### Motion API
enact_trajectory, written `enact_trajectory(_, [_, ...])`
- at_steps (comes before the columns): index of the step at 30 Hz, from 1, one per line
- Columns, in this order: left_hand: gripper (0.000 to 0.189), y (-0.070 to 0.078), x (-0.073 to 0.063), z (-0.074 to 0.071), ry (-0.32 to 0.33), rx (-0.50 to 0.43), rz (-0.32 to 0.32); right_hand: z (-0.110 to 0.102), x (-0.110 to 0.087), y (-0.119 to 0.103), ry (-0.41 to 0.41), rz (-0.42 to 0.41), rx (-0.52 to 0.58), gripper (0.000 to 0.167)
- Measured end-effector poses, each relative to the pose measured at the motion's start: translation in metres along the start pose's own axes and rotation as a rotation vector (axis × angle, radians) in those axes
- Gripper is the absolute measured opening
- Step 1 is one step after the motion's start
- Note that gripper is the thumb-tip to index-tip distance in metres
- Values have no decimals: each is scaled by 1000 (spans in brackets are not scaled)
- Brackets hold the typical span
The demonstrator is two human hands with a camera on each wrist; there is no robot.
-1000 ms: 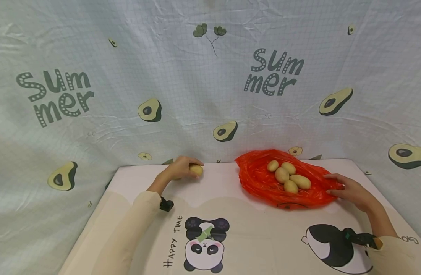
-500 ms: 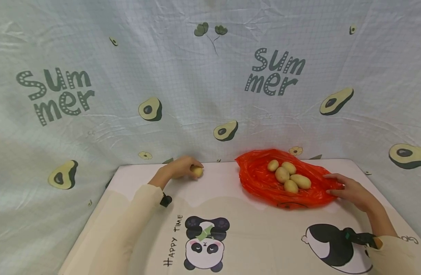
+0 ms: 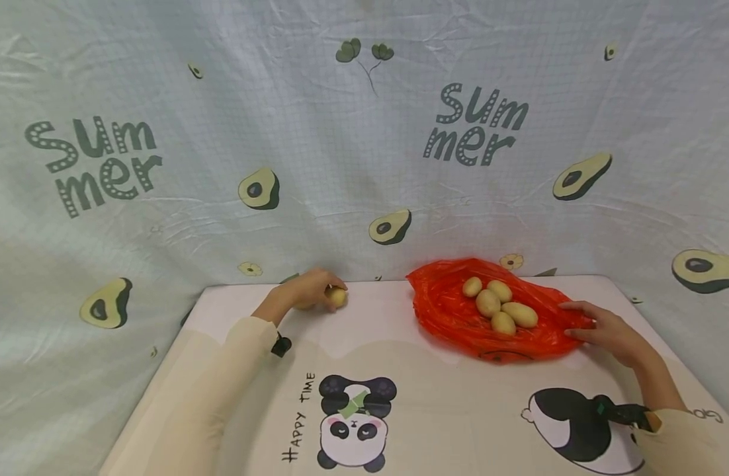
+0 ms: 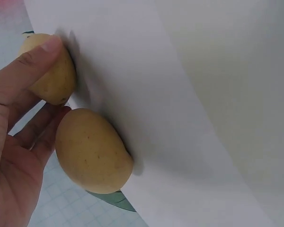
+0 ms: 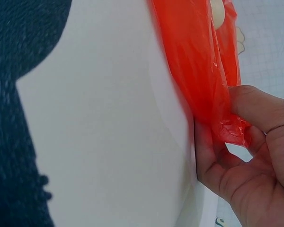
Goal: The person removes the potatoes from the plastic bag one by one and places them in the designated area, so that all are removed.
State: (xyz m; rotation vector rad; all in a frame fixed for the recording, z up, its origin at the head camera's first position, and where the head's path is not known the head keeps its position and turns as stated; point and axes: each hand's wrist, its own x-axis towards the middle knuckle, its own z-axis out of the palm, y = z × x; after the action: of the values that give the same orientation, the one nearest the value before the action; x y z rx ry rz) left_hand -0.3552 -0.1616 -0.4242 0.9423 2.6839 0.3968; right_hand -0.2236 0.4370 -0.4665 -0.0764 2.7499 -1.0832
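At the back left of the table, my left hand point(image 3: 313, 289) grips a potato point(image 3: 337, 297) between thumb and fingers. In the left wrist view, a second potato point(image 4: 93, 151) lies by the fingers, close to the palm. From the head camera it is mostly hidden behind the hand. On the right, a red plastic bag point(image 3: 442, 324) lies spread with its mouth open, several potatoes point(image 3: 488, 303) resting inside. My right hand point(image 3: 608, 334) pinches the bag's right edge; the right wrist view shows the gathered red film point(image 5: 232, 130) between thumb and fingers.
A pale table cover point(image 3: 448, 410) carries printed panda and animal drawings. Behind the table's back edge hangs a light curtain point(image 3: 317, 132) with avocado and lettering prints. Black camera straps sit on both wrists.
My left hand has shifted slightly left along the back of the table with the potato. The right hand and the red bag stay where they were.
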Motion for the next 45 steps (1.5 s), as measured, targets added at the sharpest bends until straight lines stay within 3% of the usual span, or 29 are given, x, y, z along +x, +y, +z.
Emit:
enact_trajectory(9, [38, 2, 6, -8, -72, -13, -2, 2, 0, 1, 3, -3, 5, 67])
enact_trajectory(22, [40, 0, 15, -18, -113, -129, -133, -1, 0, 0, 18, -9, -17, 65])
enact_trajectory(29, [28, 1, 11, -13, -121, -132, -83, 1, -1, -1, 8, -10, 2, 67])
enact_trajectory(35, [29, -1, 2, -11, -97, -214, -15, 1, -2, 0, 13, -6, -18, 67])
enact_trajectory(39, [27, -2, 0, -12, -92, -229, -15, 1, -1, 0, 19, -10, -20, 66])
enact_trajectory(45, [22, -3, 0, -15, -118, -174, -51, 2, 1, 1, 18, -9, -15, 66])
